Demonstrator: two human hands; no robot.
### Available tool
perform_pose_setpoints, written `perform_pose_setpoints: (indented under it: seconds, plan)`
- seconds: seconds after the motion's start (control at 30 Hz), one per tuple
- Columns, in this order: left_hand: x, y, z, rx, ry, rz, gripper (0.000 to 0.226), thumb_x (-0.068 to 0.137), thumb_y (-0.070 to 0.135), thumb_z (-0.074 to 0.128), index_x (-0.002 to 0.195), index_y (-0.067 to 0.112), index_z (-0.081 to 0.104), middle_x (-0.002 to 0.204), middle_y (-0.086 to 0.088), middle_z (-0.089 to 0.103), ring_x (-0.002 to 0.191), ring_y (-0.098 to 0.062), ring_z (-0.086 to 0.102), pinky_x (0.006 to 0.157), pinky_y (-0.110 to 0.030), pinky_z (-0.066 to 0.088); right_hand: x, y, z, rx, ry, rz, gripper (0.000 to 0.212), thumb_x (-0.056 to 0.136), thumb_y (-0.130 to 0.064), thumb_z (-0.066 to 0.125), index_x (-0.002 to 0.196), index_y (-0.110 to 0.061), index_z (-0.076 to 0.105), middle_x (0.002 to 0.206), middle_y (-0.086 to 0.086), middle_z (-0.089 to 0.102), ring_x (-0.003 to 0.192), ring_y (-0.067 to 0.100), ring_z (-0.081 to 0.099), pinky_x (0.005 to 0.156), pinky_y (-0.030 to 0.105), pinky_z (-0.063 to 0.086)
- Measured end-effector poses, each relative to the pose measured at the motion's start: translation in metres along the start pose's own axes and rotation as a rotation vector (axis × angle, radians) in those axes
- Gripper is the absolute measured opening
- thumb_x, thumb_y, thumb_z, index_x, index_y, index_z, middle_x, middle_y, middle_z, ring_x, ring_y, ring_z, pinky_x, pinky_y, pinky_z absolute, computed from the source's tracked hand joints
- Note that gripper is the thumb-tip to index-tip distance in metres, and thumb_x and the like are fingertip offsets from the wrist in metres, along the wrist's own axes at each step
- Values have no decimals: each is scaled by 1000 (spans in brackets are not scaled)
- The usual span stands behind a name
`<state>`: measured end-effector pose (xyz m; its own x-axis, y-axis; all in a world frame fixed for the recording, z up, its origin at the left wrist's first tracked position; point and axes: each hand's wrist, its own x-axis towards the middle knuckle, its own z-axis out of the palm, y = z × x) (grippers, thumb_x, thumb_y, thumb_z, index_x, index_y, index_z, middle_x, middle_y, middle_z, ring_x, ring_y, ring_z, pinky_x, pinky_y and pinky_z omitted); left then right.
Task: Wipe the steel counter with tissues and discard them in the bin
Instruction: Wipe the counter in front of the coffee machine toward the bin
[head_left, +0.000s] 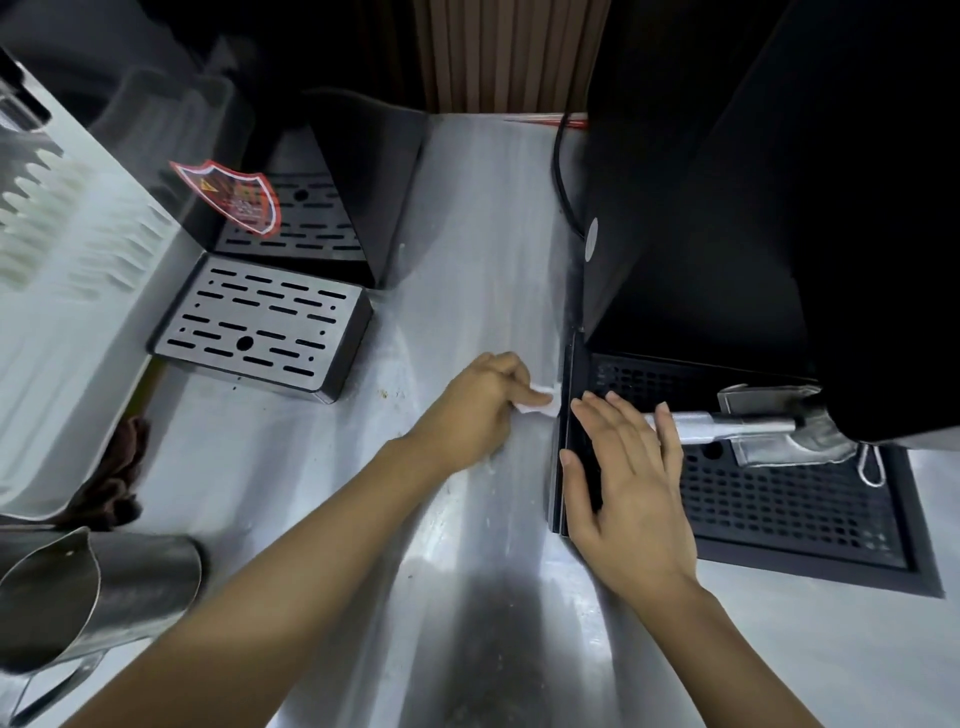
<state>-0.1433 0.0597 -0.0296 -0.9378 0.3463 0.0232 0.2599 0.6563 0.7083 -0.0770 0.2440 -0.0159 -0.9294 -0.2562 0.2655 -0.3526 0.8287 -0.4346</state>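
Mid-wipe: left hand (480, 410) pinches tissue (540, 402) against counter (467, 234) beside tray (800, 499); right hand (628, 478) flat, fingers spread, on tray edge. Binning not yet done.

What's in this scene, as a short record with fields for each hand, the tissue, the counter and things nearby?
left hand: pinches the tissue against the steel counter
right hand: fingers straight, resting on the left edge of the black drip tray
tissue: small, white, crumpled, beside that tray's left edge
counter surface: streaked, with specks near the steel drip tray
nearby: steel pitcher near left, brown cloth beyond it, black cable at the back
bin: not in view
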Motion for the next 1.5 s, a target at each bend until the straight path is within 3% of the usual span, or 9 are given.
perform_pose_setpoints:
  seconds: [0.2,0.33,0.43,0.57,0.67,0.83,1.13,1.3,1.5]
  plan:
    - [55,-16,-19,3,235,-192,28,84,-12,53,98,2,73,93,-7,58,92,-25,59,76,-1,35,0,1,1,-15,0,3,41,96,-22,49,132,-6,55,137,5,56,137,20,42,119,53,17]
    - [42,-6,7,43,212,-101,32,84,-11,50,99,4,74,93,-11,57,91,-28,55,84,-31,47,0,1,1,-23,14,-5,39,96,-20,49,131,-5,57,136,6,56,136,21,43,118,54,18]
    - [-13,14,25,-30,255,-65,31,88,9,43,99,4,72,91,-6,55,89,-19,48,82,-19,40,-1,0,2,-36,21,-12,38,95,-20,49,129,-4,58,137,7,56,136,22,43,119,53,18]
    - [-59,25,22,-136,76,-131,40,77,-17,51,101,7,73,91,0,55,83,-10,54,73,-9,40,-1,2,3,-42,21,-18,36,96,-20,51,127,-4,60,136,8,57,135,23,44,119,54,18]
    - [-33,6,-9,-175,246,-330,21,86,-11,55,95,-1,71,91,2,54,75,1,57,67,-8,43,-1,2,3,-41,16,-17,35,96,-20,51,126,-5,61,136,8,57,135,23,44,119,53,17]
    - [11,-13,-17,16,280,-273,30,87,-9,48,104,0,71,98,-12,58,93,-26,58,85,-17,41,-2,3,3,-31,20,-13,35,96,-21,50,126,-5,61,136,8,56,135,23,44,119,53,16]
    - [-89,36,30,-52,87,-80,38,80,-8,50,109,6,70,91,-2,53,86,-12,48,78,-10,38,-1,3,4,-49,35,-29,33,96,-20,52,123,-4,62,136,9,57,134,24,45,119,53,17]
    - [-44,-9,-25,62,410,-303,33,78,-12,46,97,-3,71,93,-12,58,88,-24,58,78,-5,34,-1,2,4,-34,33,-24,32,96,-21,51,123,-7,62,135,7,57,134,23,45,119,53,16]
    - [-62,-15,-8,82,428,-299,45,76,-15,45,107,5,71,92,-8,56,88,-24,55,80,-11,36,-2,3,4,-35,45,-33,33,96,-21,50,123,-6,62,134,8,57,134,24,44,119,54,16]
